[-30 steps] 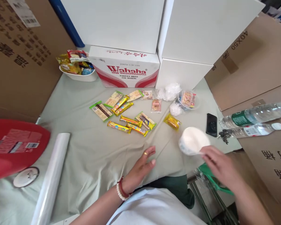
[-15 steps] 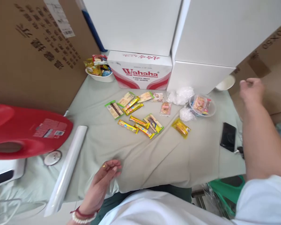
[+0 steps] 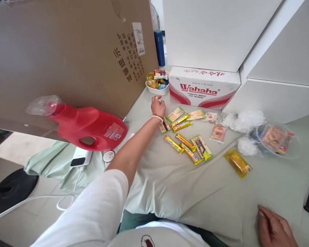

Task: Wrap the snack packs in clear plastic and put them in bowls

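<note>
While the left arm [image 3: 134,147] stretches straight across the cloth [image 3: 170,185], the left hand [image 3: 158,107], loosely curled and empty, sits just short of the snack bowl [image 3: 157,91] at upper centre; the right hand [image 3: 273,229] lies flat, open, lower right

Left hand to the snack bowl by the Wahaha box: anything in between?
Nothing visible. The left hand is just short of the bowl, with only bare cloth between them. The cardboard box and the Wahaha box flank the gap; the bars lie right of the wrist.
</note>
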A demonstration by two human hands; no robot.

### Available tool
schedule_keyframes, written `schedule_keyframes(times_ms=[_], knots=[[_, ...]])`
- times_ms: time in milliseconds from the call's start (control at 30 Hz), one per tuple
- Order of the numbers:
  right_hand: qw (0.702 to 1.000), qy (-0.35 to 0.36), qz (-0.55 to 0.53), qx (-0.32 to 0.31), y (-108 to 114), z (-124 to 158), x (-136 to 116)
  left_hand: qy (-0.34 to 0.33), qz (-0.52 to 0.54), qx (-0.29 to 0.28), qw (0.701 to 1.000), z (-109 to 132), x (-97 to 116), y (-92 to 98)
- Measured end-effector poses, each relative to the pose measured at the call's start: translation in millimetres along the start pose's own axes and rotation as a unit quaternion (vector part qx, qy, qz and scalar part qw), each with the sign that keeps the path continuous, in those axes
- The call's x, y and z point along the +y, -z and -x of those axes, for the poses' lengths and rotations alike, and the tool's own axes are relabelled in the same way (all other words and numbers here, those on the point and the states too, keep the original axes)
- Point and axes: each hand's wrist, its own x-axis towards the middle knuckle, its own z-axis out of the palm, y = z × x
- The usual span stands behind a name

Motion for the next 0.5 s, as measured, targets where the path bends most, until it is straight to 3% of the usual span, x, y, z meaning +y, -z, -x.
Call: schedule_keyframes(times_ms=[100, 233, 367, 500], knots=[[0.998, -0.036, 0.014, 0.039, -7, 9, -14, -0.096, -0.135, -0.08, 0.983, -54, -6, -18.7], [0.996, -0.057, 0.03, 0.058, -6, 6, -26, -0.083, -0.205, -0.155, 0.963, -98, -20, -25.3], [0.996, -0.066, 0.031, 0.059, -5, 5, -27, -0.084, -0.218, -0.151, 0.961, -99, -36, -16.9], [0.997, -0.056, 0.031, 0.049, -7, 8, -21, -0.096, -0.229, -0.105, 0.963, -66, -50, 9.4]])
